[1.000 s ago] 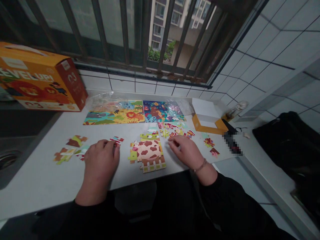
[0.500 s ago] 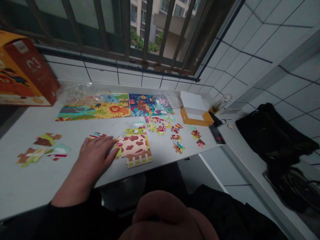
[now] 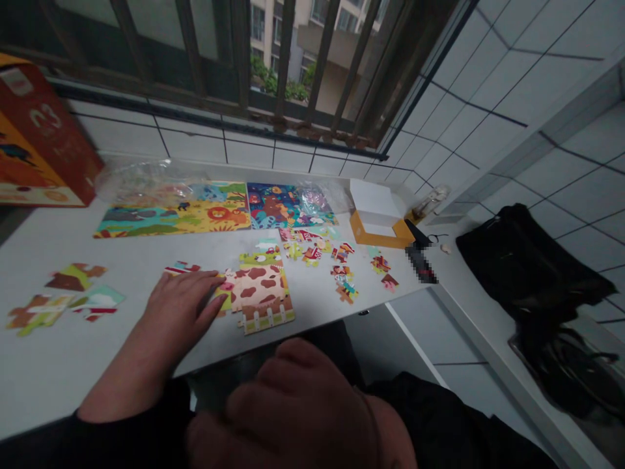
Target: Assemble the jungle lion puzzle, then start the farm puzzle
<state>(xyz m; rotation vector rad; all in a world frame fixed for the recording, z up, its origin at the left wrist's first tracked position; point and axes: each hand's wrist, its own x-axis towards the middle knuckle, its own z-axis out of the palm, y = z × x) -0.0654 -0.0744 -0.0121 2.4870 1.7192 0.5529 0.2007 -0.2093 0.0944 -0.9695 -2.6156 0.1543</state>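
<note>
My left hand (image 3: 170, 309) rests on the table, fingers stretched out and thumb apart, with its tips at the left edge of a partly joined cow jigsaw puzzle (image 3: 261, 284). Beyond its knuckles, a red, white and blue puzzle piece (image 3: 181, 268) shows. My right hand (image 3: 293, 410) is close to the camera, dark and a little blurred. Its fingers are curled in, and whatever they may hold is hidden. Loose jigsaw pieces (image 3: 100, 301) lie left of my left hand. More pieces (image 3: 312, 254) are scattered right of the cow section.
Two colourful picture sheets, one with lions (image 3: 195, 218) and one dark blue (image 3: 273, 208), lie at the back under clear plastic bags (image 3: 151, 179). A red and orange box (image 3: 53, 137) stands at left. An opened yellow box (image 3: 381, 228) and a black bag (image 3: 527, 254) are at right.
My right hand has risen and shifted left in the view. The left hand stays by the cow puzzle. The view has shifted slightly, moving the table items a little left.
</note>
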